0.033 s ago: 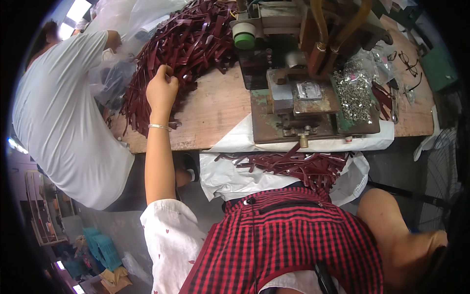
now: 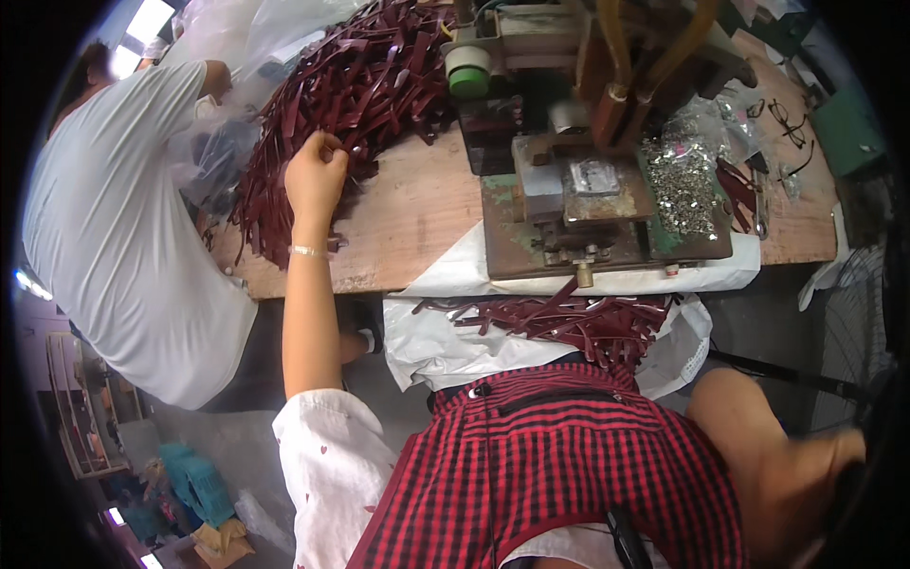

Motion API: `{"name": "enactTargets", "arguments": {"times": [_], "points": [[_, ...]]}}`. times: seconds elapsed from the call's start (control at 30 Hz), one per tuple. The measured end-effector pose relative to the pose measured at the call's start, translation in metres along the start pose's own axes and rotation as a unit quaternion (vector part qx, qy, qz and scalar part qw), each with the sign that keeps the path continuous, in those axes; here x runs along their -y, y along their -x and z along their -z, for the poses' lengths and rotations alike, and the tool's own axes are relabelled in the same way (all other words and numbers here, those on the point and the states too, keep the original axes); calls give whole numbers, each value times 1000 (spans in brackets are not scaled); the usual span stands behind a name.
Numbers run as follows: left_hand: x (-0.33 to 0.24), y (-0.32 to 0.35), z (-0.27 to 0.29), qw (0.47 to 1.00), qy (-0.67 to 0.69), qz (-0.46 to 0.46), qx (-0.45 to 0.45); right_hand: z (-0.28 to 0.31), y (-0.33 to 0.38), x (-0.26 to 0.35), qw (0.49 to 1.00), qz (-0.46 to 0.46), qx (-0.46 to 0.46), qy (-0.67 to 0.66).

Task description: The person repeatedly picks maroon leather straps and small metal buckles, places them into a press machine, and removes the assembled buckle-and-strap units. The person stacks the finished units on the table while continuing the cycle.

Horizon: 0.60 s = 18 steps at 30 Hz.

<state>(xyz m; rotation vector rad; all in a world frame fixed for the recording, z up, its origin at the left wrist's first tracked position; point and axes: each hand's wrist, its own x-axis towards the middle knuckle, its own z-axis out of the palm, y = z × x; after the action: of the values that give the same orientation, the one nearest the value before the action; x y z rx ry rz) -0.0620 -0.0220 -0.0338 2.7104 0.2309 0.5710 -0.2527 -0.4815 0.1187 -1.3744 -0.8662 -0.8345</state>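
A left hand (image 2: 316, 180), barely shifted, curls over maroon strips (image 2: 398, 59) between ten and eleven o'clock — work seemingly staying there — any pinch hidden, the blurred right hand (image 2: 830, 461) unreadable.

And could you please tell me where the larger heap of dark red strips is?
In the head view, the larger heap lies upper left on the table, left of the press, by the left hand.

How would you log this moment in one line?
left hand: curled at dark red strip pile, grip unclear | right hand: cannot be made out | other strips: on white sheet | metal pieces: right of machine
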Motion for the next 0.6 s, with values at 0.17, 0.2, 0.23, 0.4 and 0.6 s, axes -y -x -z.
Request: {"name": "enactTargets", "arguments": {"times": [0.17, 0.2, 0.23, 0.4, 0.6], "points": [[-53, 56, -9, 871, 487, 58, -41, 55, 62, -96, 875, -271, -128, 380], [-65, 67, -1, 881, 463, 68, -63, 70, 92, -121, 840, -335, -26, 427], [-78, 75, 10, 892, 437, 77, -84, 74, 113, -139, 796, -352, 29, 491], [-193, 92, 82, 815, 555, -159, -59, 58, 127, -173, 763, -221, 72, 604], [-206, 81, 78, 757, 586, -289, -28, 53, 123, -180, 780, -205, 40, 590]]}}
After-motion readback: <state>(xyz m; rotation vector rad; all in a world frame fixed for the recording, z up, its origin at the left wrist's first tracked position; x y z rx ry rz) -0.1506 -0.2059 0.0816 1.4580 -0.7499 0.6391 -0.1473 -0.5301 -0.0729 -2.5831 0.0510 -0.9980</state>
